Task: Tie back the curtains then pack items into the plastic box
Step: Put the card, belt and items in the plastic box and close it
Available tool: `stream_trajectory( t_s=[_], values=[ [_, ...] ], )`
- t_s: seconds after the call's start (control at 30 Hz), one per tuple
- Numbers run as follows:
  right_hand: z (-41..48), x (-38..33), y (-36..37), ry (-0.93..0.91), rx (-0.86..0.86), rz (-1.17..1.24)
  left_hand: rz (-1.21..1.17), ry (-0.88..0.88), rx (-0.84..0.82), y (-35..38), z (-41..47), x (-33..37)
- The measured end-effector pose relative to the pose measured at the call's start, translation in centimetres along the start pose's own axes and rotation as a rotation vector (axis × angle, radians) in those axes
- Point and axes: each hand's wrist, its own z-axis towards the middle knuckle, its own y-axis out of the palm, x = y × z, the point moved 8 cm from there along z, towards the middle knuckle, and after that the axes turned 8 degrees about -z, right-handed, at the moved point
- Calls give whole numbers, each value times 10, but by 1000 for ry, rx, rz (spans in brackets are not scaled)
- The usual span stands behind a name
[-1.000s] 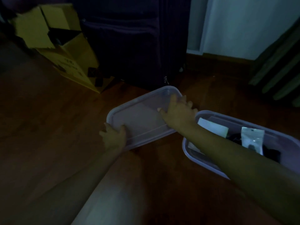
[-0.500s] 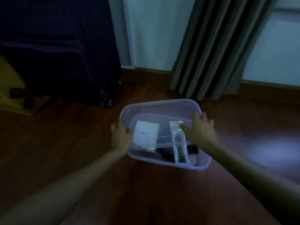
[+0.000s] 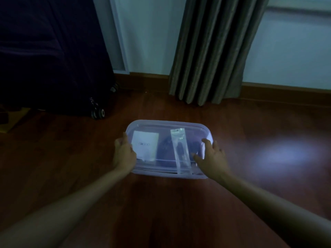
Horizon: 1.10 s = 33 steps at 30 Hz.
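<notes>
Since 0.5 s ago: lid (image 3: 166, 126) lowered, now flat on box (image 3: 170, 174); hands apart, one at each end.
Left hand (image 3: 124, 154) grips the lid's left edge, thumb on top; right hand (image 3: 212, 157) presses the right end, fingers spread. Box sits on floor (image 3: 161, 212) before curtain (image 3: 211, 51); white packet (image 3: 145, 146) and clear pouch (image 3: 180, 151) inside.

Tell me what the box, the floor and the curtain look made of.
The box: translucent, faintly lilac plastic, smooth; the contents show through it. The floor: reddish-brown wood or laminate, glossy; plank seams and a light reflection show. The curtain: fabric, probably heavy, matte grey-brown, hanging in deep folds.
</notes>
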Motion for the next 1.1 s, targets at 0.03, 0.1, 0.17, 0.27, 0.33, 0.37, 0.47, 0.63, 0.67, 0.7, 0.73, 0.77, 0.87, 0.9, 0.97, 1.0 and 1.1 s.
stream_trajectory(
  t_s=[0.03, 0.1, 0.17, 0.27, 0.33, 0.37, 0.47, 0.63, 0.67, 0.7, 0.73, 0.77, 0.87, 0.9, 0.97, 1.0, 1.1],
  values=[
    [-1, 0, 1, -6, 4, -6, -1, 10, -5, 0, -1, 0],
    [-2, 1, 3, -18, 5, -16, -6, 20, -10, 0, -1, -1],
    [-3, 2, 5, -26, 0, -16, -1, 27, -5, 0, -1, -1],
    [-5, 3, 6, -38, 12, -27, 7, 41, 1, 0, -3, 0],
    [-5, 5, 8, -40, 10, -43, 12, 44, 13, -1, -4, 0],
    [-6, 6, 10, -40, 9, -49, 11, 54, 16, 0, -4, 0],
    [-6, 8, 11, -52, 30, -48, 27, 92, 11, 1, -7, 1],
    [-9, 13, 17, -76, 33, -20, 118, 204, -13, 5, -8, -5],
    [-12, 13, 16, -85, 41, -7, 119, 210, -17, 6, -9, -5],
    [-14, 13, 15, -95, 44, 15, 107, 208, -18, 6, -9, -4],
    [-17, 13, 14, -103, 35, 38, 91, 207, -20, 5, -10, -4],
    [-21, 13, 15, -114, 12, 53, 100, 229, -39, 4, -10, -4],
    [-32, 18, 27, -209, -50, 18, 354, 571, -197, 11, -17, 4],
    [-35, 22, 32, -246, -49, -21, 471, 727, -237, 16, -23, 6],
    [-34, 29, 39, -301, -19, -76, 671, 898, -307, 26, -32, 3],
    [-32, 32, 40, -317, -3, -80, 713, 925, -324, 29, -33, 2],
    [-19, 32, 37, -309, 8, -82, 735, 911, -332, 31, -31, 4]
  ],
)
